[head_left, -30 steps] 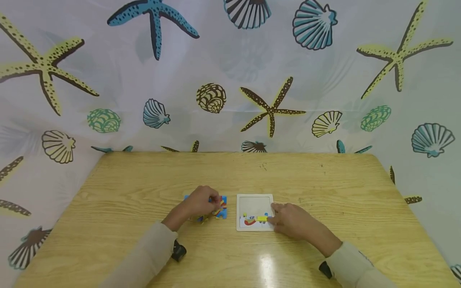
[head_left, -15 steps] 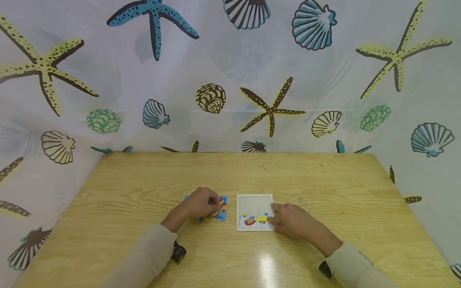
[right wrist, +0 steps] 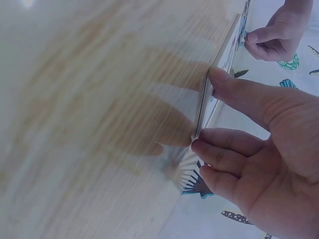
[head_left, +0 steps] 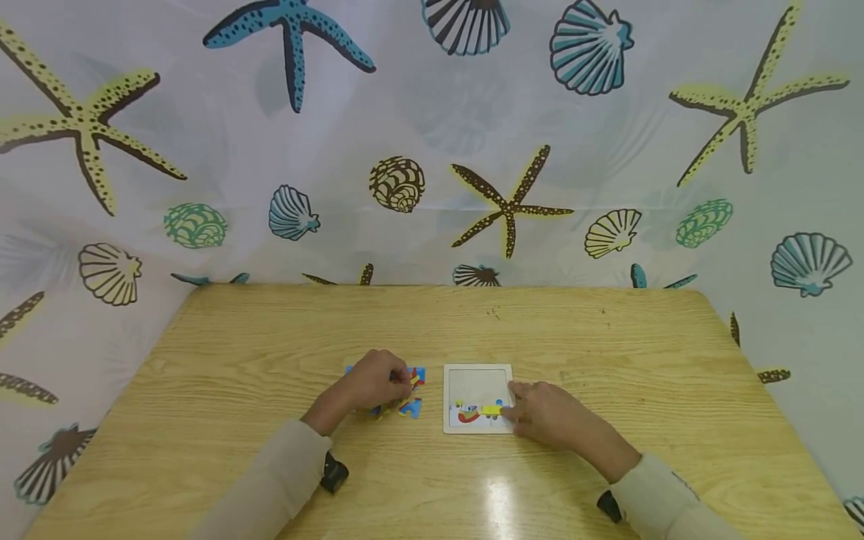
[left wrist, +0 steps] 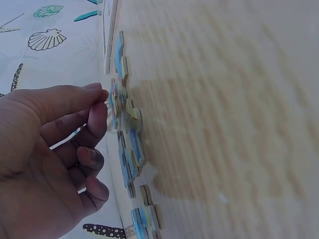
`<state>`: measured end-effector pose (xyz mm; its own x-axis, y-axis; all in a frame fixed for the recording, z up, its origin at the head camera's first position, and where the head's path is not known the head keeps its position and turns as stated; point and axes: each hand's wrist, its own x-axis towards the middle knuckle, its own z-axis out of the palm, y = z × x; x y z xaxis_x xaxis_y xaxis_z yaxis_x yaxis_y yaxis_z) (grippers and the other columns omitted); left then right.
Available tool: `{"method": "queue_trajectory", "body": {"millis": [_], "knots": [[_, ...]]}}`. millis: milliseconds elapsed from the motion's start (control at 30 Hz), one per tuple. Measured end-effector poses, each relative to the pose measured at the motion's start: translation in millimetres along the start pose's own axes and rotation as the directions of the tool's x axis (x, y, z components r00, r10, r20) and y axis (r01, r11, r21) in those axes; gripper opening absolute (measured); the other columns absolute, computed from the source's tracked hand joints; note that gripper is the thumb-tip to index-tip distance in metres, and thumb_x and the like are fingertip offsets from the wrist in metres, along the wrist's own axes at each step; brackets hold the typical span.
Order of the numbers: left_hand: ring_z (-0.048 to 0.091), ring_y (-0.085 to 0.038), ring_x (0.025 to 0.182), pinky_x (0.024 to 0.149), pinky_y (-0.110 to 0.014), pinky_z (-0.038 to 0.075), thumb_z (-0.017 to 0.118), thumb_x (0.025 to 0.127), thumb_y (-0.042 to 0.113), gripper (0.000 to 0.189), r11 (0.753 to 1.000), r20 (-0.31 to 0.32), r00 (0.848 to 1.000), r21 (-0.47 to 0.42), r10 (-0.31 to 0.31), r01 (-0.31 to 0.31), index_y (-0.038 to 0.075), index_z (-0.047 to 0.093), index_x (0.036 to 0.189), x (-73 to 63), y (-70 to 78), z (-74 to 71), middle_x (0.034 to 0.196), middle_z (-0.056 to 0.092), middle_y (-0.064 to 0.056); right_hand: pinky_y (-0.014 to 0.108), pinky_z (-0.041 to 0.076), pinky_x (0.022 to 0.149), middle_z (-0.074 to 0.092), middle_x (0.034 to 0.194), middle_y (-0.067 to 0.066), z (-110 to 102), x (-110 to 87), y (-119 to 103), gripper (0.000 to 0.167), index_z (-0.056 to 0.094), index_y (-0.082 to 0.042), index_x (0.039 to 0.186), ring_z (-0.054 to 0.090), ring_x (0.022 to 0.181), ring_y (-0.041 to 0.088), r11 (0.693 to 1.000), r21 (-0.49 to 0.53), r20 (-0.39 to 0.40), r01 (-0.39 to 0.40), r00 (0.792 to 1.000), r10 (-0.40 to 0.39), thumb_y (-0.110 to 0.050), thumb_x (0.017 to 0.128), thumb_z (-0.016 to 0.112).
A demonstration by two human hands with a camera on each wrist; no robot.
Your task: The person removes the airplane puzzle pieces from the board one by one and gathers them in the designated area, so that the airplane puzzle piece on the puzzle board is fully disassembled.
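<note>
My left hand (head_left: 374,380) is bent over a cluster of jigsaw pieces, hiding most of them. In the left wrist view its thumb and index fingertip pinch at a thin puzzle piece (left wrist: 114,107), the other fingers curled. A blue and yellow piece (head_left: 410,408) lies just below these fingertips. To the right is a square white puzzle tray (head_left: 475,367), with fitted pieces (head_left: 469,414) along its bottom showing red, yellow and blue. My right hand (head_left: 550,414) rests at the tray's right edge, its thumb (right wrist: 222,79) and extended fingers apart against the rim.
The wooden table (head_left: 594,337) carries the tray and the loose pieces. Behind it hangs a white cloth (head_left: 432,112) printed with starfish and shells. Each wrist wears a dark camera below its beige sleeve (head_left: 290,465).
The blue and yellow piece under my left fingertips has slid slightly toward me and to the left. My left hand has barely shifted. The tray and my right hand stay put.
</note>
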<state>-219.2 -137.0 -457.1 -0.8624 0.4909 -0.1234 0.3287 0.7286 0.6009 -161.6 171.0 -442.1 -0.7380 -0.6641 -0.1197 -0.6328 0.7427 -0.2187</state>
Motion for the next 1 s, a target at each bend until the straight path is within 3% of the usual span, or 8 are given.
{"method": "queue_trajectory", "body": {"millis": [200,400,633,1000], "knots": [[0.054,-0.008,0.067,0.063,-0.026,0.045,0.066,0.087,0.013,0.011,1.0,-0.024,1.0,-0.009,-0.006,0.005,0.012,0.071,0.077,0.9,-0.8,-5.0,0.077,0.067,0.004,0.046,0.045,0.098,0.053,0.134,0.024,1,1.7,1,0.031,0.068,-0.008,0.116,0.055,0.121,0.036,1.0,0.015,0.003,-0.013,1.0,0.013,-0.02,0.087,0.067],[0.048,-0.01,0.059,0.056,-0.026,0.041,0.062,0.092,0.018,0.017,0.999,-0.031,0.999,-0.033,-0.01,0.009,0.009,0.071,0.081,3.4,3.4,-11.0,0.076,0.066,-0.001,0.042,0.048,0.095,0.055,0.133,0.022,1,2.7,7,0.027,0.071,-0.009,0.112,0.057,0.12,0.034,0.997,0.07,0.0,-0.026,1.0,0.026,-0.022,0.088,0.067],[0.045,-0.009,0.057,0.057,-0.026,0.039,0.061,0.092,0.02,0.018,0.999,-0.032,0.999,-0.036,0.016,-0.018,0.008,0.072,0.083,4.8,7.2,-14.1,0.077,0.068,-0.003,0.043,0.05,0.092,0.06,0.127,0.02,0,3.3,14,0.026,0.073,-0.008,0.107,0.062,0.111,0.031,0.998,0.057,-0.029,0.029,0.999,-0.027,-0.023,0.086,0.069],[0.048,-0.01,0.061,0.059,-0.024,0.043,0.067,0.087,0.016,0.007,0.995,-0.013,0.999,-0.084,0.043,-0.044,0.012,0.069,0.081,10.2,24.8,0.2,0.077,0.063,0.002,0.047,0.048,0.094,0.06,0.126,0.023,1,9.4,4,0.028,0.07,-0.009,0.112,0.06,0.115,0.034,0.994,0.004,-0.088,0.107,0.99,-0.106,-0.019,0.086,0.068]]}}
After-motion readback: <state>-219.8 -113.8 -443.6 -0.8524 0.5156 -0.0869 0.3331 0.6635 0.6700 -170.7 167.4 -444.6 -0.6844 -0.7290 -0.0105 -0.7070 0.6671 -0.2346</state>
